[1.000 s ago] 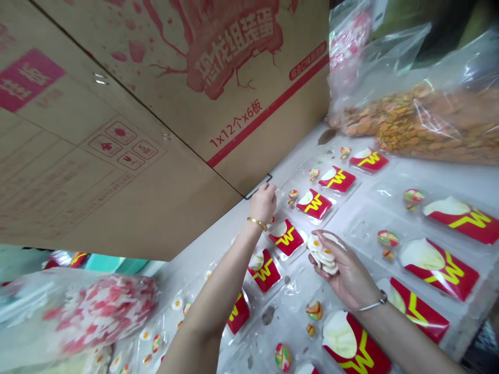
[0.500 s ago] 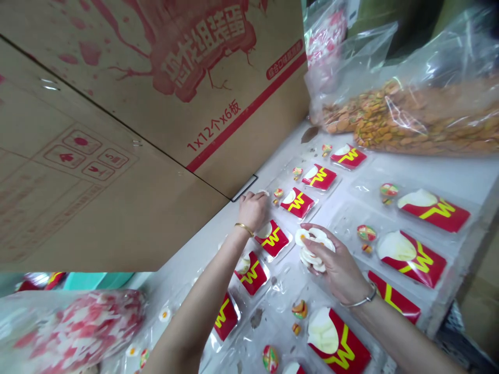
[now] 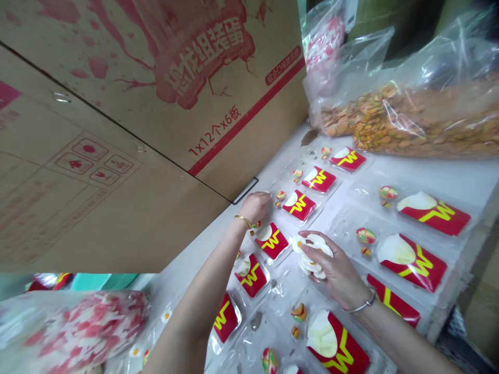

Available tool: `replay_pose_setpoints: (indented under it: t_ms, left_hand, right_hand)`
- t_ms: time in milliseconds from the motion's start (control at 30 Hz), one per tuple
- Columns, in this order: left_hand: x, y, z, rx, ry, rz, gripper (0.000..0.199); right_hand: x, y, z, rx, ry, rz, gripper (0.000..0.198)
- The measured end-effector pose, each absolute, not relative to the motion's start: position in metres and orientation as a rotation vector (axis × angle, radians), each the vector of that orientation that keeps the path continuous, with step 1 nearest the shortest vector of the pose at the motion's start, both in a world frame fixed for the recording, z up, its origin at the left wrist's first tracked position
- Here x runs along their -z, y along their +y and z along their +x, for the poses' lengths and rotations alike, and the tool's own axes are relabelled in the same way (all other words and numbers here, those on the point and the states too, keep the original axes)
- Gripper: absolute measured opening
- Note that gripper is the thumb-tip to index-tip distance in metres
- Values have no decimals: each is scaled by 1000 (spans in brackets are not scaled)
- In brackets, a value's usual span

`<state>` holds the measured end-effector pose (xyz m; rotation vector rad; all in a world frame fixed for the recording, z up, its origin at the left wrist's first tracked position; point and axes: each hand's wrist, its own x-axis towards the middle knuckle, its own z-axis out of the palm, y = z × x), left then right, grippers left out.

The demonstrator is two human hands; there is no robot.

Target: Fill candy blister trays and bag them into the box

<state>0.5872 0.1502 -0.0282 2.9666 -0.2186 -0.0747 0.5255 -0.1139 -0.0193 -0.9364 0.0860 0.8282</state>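
Note:
My right hand (image 3: 331, 265) is closed round a bunch of white fried-egg pieces (image 3: 314, 262) with small yellow-orange yolks, above the rows of clear plastic trays. Reaching further off, my left hand (image 3: 255, 206) has its fingers bent down together over a tray at the foot of the carton; its fingertips, and anything in them, are hidden. Beside it lie a small burger-like piece (image 3: 280, 196) and a red fries pouch (image 3: 299, 205) with a yellow zigzag mark. Another red pouch (image 3: 272, 241) lies below the left wrist. Single egg pieces (image 3: 166, 315) sit in trays at lower left.
A large printed carton (image 3: 249, 124) stands along the left side. At the back right slumps a clear bag of orange-brown pieces (image 3: 413, 127). A bag of red-and-white pieces (image 3: 89, 327) lies lower left, by a teal bin (image 3: 103, 281). The table edge (image 3: 448, 311) runs along the right.
My left hand has shifted slightly, its fingers still bent down by the carton. My right hand has moved a little left and down, keeping the egg pieces.

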Motion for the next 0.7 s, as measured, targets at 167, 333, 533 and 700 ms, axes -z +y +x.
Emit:
replay_pose_setpoints:
  t_ms: [167,333,533,700]
  left_hand:
    - [30,156,597,-17,-155,2850,38]
    - [38,153,591,-290,-27,2595,33]
    - [5,101,556,-188,130,2241,23]
    - [-16,61,547,246,67,1966,26]
  right_hand:
    - [16,-114,526,-846,94,-911,33]
    - [11,-114,532,-827,101,-852,31]
    - [10,-115,545,-764,115,-853,35]
    - [12,-116,555,-727,141,-858,38]
